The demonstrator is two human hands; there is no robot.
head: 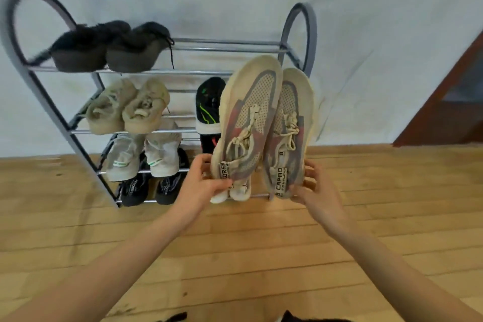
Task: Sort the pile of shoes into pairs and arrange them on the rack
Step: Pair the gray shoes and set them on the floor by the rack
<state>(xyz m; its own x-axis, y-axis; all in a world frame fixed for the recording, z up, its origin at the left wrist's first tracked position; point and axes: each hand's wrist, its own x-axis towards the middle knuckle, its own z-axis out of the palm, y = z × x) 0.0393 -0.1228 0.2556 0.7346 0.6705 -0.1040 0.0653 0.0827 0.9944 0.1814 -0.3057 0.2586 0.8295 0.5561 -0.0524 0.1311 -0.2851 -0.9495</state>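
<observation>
We've got one sneaker in each hand right now. Our left hand (201, 183) has its fingers clamped round the heel of the left cream-and-grey sneaker (245, 123), and our right hand (313, 188) pinches the heel of the right cream-and-grey sneaker (287, 136), toes pointing up and away from our fingertips, the two touching side by side.

Just past our fingers is the rack (86, 150), and it looks mostly filled already. Beyond our left fingertips, low down, sit the dark knit pair (151, 185) and, just behind our left thumb, some white shoes (232, 192) partly hidden. Above those are the grey-white pair (146, 155), then the beige pair (128, 107) and a black-and-green sneaker (209, 104) whose mate we can't make out. Furthest up are the black fuzzy shoes (109, 47).

So we reckon we're nearly done: the top shelf right of the fuzzy ones looks free. No loose pile shows on the wooden floor (261, 256).
</observation>
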